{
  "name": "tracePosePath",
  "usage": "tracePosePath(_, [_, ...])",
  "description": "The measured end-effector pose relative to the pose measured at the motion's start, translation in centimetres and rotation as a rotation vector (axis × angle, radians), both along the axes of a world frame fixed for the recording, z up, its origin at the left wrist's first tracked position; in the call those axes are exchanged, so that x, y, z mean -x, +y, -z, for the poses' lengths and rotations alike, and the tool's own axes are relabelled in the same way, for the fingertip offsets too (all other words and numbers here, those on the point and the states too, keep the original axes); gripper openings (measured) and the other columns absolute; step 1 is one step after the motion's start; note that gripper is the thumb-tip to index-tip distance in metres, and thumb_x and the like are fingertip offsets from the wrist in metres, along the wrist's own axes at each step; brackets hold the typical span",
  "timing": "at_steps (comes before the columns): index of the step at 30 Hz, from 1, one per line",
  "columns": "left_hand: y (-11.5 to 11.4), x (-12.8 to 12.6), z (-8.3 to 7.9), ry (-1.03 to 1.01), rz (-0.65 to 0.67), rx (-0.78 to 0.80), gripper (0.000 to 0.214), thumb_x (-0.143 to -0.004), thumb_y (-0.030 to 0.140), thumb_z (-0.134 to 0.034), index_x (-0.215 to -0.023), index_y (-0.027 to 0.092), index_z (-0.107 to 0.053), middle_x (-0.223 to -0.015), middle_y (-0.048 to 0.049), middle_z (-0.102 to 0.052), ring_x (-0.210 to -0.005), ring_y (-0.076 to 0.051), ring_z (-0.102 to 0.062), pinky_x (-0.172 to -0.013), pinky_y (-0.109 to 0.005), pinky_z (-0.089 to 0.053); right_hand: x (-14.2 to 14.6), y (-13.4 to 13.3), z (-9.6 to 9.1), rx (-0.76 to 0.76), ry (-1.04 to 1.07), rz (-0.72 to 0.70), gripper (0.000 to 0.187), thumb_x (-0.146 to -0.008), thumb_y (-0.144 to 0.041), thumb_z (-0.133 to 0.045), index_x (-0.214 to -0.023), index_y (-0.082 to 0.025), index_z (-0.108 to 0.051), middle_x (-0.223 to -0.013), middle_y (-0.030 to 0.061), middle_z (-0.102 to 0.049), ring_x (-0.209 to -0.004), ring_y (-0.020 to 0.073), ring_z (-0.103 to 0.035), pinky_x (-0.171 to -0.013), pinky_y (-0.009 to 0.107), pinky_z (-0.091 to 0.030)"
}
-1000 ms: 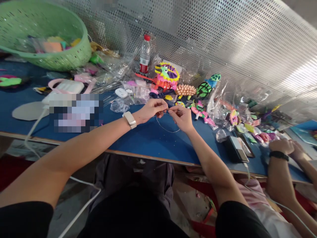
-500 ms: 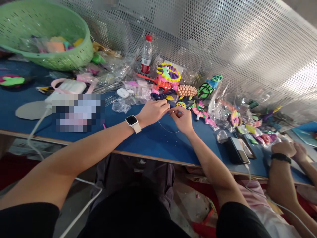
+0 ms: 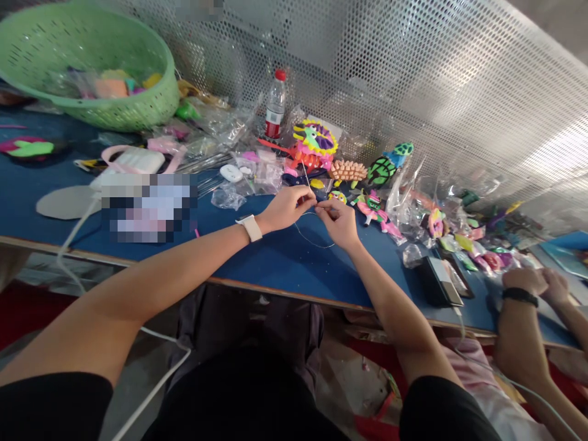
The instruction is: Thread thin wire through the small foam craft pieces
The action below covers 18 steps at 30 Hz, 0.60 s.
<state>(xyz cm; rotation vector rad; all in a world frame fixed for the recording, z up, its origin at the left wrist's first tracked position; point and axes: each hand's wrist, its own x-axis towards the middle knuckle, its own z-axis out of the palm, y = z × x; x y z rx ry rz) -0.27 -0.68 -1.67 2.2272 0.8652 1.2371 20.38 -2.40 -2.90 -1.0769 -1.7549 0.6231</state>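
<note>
My left hand (image 3: pixel 290 207) and my right hand (image 3: pixel 339 223) meet above the blue table, both in a pinch with fingertips almost touching. A thin pale wire (image 3: pixel 309 241) loops down beneath them, running between the two hands. One straight end of it stands up from my left fingertips. What exactly lies between the fingertips is too small to make out. Just behind my hands are a small yellow clay figure (image 3: pixel 337 196) and a pink-and-green clay figure (image 3: pixel 374 209). A pale watch strap (image 3: pixel 252 228) is round my left wrist.
A green basket (image 3: pixel 124 113) stands at the back left. A red-capped bottle (image 3: pixel 275 104), a brown spiky clay animal (image 3: pixel 348 171) and a clay turtle (image 3: pixel 383 166) line the perforated metal panel (image 3: pixel 413 55). A black box (image 3: pixel 438 282) lies right, near another person's hands (image 3: pixel 526 282).
My left wrist has turned, so the watch face is now hidden. A straight end of wire now points up from my left fingertips. My right hand has hardly moved.
</note>
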Motion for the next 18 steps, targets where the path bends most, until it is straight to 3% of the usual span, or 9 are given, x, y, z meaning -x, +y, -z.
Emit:
tracePosePath(5, [-0.1, -0.4, -0.2, -0.344, 0.212, 0.528, 0.029, -0.106, 0.039, -0.073, -0.086, 0.017, -0.068, -0.067, 0.0005, -0.062, -0.056, -0.011, -0.057, -0.055, -0.025, -0.045, -0.2, 0.2, -0.2, -0.023, 0.048, -0.051, 0.035, -0.095, -0.056, -0.079, -0.091, -0.022, -0.077, -0.072, -0.0005, -0.064, -0.053, 0.0105, -0.047, -0.051, 0.029, -0.037])
tracePosePath(8, [-0.3, -0.6, -0.4, -0.456, 0.270, 0.705, 0.031, -0.101, 0.040, -0.081, -0.084, 0.017, -0.068, -0.069, 0.0004, -0.061, -0.058, -0.009, -0.058, -0.053, -0.023, -0.043, -0.2, 0.0, -0.2, -0.043, 0.048, -0.049, 0.036, -0.097, -0.058, -0.078, -0.093, -0.023, -0.078, -0.072, -0.0013, -0.062, -0.052, 0.0104, -0.046, -0.051, 0.029, -0.036])
tracePosePath(14, [-0.6, -0.5, -0.8, -0.526, 0.343, 0.742, 0.033, -0.096, 0.041, -0.084, -0.081, 0.018, -0.066, -0.073, 0.0000, -0.062, -0.058, -0.009, -0.057, -0.053, -0.023, -0.045, -0.2, -0.3, -0.3, -0.187, 0.009, -0.037, 0.022, -0.099, -0.044, -0.076, -0.092, -0.023, -0.080, -0.074, -0.0003, -0.066, -0.057, 0.0117, -0.050, -0.058, 0.031, -0.042])
tracePosePath(18, [-0.6, 0.2, -1.2, -0.516, 0.432, 0.625, 0.042, -0.096, 0.052, -0.083, -0.079, 0.020, -0.062, -0.075, -0.0011, -0.064, -0.057, -0.010, -0.055, -0.053, -0.026, -0.046, -0.4, -0.4, -0.6, -0.226, -0.066, -0.025, 0.021, -0.099, -0.042, -0.073, -0.091, -0.024, -0.082, -0.078, 0.0023, -0.071, -0.061, 0.0144, -0.056, -0.062, 0.033, -0.047])
